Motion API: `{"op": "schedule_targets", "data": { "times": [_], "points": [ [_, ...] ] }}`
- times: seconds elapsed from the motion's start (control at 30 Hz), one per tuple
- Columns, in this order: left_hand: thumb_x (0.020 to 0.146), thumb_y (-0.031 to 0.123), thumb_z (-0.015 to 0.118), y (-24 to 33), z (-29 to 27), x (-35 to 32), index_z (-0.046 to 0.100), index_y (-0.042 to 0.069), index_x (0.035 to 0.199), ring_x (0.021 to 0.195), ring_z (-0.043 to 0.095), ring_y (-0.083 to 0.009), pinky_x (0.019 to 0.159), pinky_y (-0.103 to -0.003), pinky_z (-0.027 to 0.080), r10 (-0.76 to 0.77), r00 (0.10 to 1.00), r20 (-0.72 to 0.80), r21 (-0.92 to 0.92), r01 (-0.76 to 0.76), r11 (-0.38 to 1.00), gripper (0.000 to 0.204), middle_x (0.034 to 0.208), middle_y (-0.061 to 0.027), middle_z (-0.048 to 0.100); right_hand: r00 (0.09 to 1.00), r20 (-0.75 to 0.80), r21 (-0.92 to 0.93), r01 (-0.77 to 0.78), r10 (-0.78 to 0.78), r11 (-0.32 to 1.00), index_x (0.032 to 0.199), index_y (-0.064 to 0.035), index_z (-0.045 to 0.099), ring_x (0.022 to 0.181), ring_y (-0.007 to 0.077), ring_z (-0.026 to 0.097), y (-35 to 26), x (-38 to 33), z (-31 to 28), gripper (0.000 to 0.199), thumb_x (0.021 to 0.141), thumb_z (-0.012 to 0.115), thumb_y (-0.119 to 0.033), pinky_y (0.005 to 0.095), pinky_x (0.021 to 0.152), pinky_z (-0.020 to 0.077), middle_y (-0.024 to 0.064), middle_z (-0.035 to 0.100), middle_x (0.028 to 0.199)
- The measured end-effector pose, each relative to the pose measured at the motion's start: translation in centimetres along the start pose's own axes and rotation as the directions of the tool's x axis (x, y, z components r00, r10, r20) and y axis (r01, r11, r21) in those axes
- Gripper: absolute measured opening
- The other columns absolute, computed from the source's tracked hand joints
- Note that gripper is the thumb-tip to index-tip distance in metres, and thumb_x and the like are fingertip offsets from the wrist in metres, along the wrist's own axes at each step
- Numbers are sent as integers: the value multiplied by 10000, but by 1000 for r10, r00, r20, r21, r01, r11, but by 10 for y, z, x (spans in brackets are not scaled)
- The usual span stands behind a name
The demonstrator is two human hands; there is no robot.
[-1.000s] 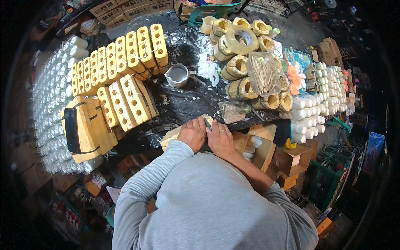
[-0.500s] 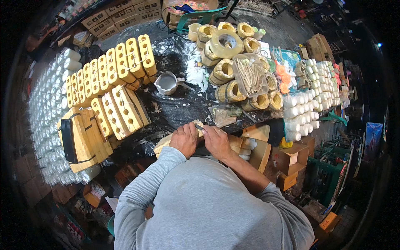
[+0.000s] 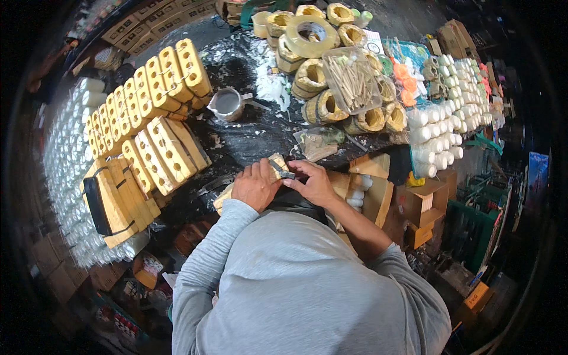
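A pale yellow wooden block [image 3: 277,163] with holes lies at the near edge of the black work surface [image 3: 248,136], just in front of the person's chest. The left hand [image 3: 255,186] comes up from a bent grey-sleeved arm and curls closed around the block's near end, gripping it. The right hand [image 3: 313,182], its forearm bare below the pushed-up sleeve, pinches a small dark tool [image 3: 285,174] against the block's top, fingers drawn together on it. Beyond the block stands a metal cup [image 3: 228,103]; to its left are rows of matching yellow blocks [image 3: 151,112], and beyond it to the right are coils of yellow cord [image 3: 319,106].
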State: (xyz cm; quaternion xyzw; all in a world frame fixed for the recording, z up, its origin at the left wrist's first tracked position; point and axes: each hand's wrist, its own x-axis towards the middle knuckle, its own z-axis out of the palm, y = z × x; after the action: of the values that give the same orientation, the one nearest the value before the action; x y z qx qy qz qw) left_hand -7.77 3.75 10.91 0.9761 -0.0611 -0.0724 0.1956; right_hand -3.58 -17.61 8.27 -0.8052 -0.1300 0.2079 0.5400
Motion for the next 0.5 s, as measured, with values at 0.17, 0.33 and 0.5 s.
{"op": "schedule_targets", "data": {
  "times": [0.17,0.33,0.5],
  "points": [
    [852,455,817,5,-4,3,535,-23,1317,914,715,-391,778,-482,586,-15,999,-33,-6,15,1000,724,975,-194,706,995,53,-16,-81,82,997,1227,43,688,927,241,735,19,-3,-1,466,862,866,-184,364,801,593,150,730,1075],
    [825,441,814,8,-6,-1,545,-24,1326,1089,653,-446,902,-514,549,-107,994,30,113,103,988,734,1234,-251,647,957,-59,-150,274,-286,950,1349,-33,629,1146,387,653,13,-8,-9,557,901,808,-311,463,988,535,183,654,1277],
    [838,381,778,2,0,1,526,-60,1353,1113,630,-477,929,-525,539,56,993,-104,46,-51,998,724,1286,-285,620,842,123,-171,539,-525,825,1399,-61,611,1392,370,517,8,26,-15,679,808,851,-296,491,1157,430,157,576,1451]
  ]
}}
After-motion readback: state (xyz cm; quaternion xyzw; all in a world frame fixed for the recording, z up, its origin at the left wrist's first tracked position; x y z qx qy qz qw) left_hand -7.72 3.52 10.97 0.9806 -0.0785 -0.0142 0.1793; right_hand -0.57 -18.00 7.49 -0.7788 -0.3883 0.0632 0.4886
